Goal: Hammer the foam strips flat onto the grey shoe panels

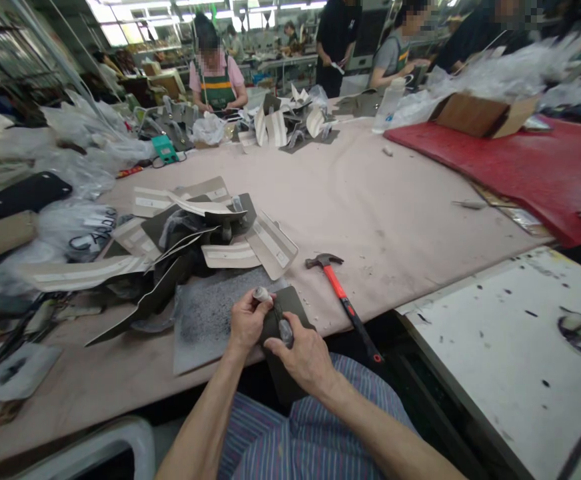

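Note:
My left hand [247, 321] is closed around a small grey cylindrical object [260, 293] whose rounded end sticks up past the thumb. My right hand [304, 357] pinches a small grey piece [285, 331] against a dark flat leather-like piece [290, 308] that hangs over the near table edge toward my lap. Both hands meet over this dark piece. A hammer with a red-and-black handle [346, 305] lies just right of them on the table.
A pile of dark and cream cut pieces [198, 233] lies left of centre, a grey pad [205, 320] beside my hands. The pink cloth table [370, 200] meets a red mat [520, 167], a cardboard box [480, 115] and a white speckled board [510, 347]. People work at the far side.

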The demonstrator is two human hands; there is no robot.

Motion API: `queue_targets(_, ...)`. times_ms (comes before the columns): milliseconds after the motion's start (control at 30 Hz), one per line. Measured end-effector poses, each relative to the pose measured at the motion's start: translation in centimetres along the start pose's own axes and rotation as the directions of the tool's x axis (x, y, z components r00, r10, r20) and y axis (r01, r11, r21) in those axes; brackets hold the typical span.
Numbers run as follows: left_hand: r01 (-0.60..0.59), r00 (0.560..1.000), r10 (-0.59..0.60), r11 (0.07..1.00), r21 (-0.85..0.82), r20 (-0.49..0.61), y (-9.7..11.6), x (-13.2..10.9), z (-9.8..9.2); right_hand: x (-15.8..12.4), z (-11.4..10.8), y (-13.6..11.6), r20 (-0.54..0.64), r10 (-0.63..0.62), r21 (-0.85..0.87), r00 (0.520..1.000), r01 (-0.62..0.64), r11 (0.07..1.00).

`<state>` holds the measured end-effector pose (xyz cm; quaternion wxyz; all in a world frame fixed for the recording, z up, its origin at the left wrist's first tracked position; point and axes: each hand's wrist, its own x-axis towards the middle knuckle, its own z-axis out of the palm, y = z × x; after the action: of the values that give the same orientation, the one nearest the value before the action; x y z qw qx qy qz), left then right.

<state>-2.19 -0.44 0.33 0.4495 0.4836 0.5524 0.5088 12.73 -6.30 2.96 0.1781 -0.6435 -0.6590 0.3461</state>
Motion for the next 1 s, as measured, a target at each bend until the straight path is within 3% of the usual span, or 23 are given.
queue_targets(200, 0.084, 0.996, -0.084, 0.996, -0.021, 0.011, 0.8, 0.5, 0.4, 0.2, -1.2, 1.1, 0.032, -0.059, 0.177, 0.998, 0.053, 0.983)
queue_targets(300, 0.068, 0.997, -0.068, 0.998, 0.014, 0.027, 0.6, 0.6, 0.4, 0.6, -2.4, 2.8, -0.111, -0.050, 0.174, 0.993, 0.069, 0.982)
queue_targets(433, 0.032, 0.999, -0.035, 0.996, 0.088, 0.038, 0.3, 0.5, 0.4, 1.9, -4.6, 6.4, -0.389, -0.040, -0.041, 0.920, 0.027, 0.999)
queue_targets(533, 0.023, 0.999, -0.027, 0.994, 0.109, 0.036, 0.3, 0.4, 0.5, 2.8, -6.3, 9.0, -0.436, -0.082, -0.295, 0.896, -0.056, 0.954)
queue_targets(667, 0.011, 0.999, -0.015, 0.990, 0.141, 0.030, 0.3, 0.3, 0.5, 3.3, -7.2, 10.9, -0.353, -0.052, -0.438, 0.934, -0.115, 0.892)
queue_targets(867, -0.027, 0.999, 0.023, 0.981, 0.192, 0.026, -0.5, 0.3, 0.7, 3.8, -7.1, 10.6, -0.226, 0.056, -0.437, 0.972, -0.153, 0.886)
queue_targets(933, -0.052, 0.999, 0.051, 0.977, 0.204, 0.010, -0.9, 0.2, 0.9, 4.5, -7.7, 10.2, -0.171, 0.158, -0.236, 0.973, -0.196, 0.952)
queue_targets(1000, -0.083, 0.996, 0.085, 0.971, 0.226, 0.000, -1.1, 0.1, 1.1, 5.4, -8.5, 9.6, 0.011, 0.327, 0.187, 0.945, -0.323, 0.928)
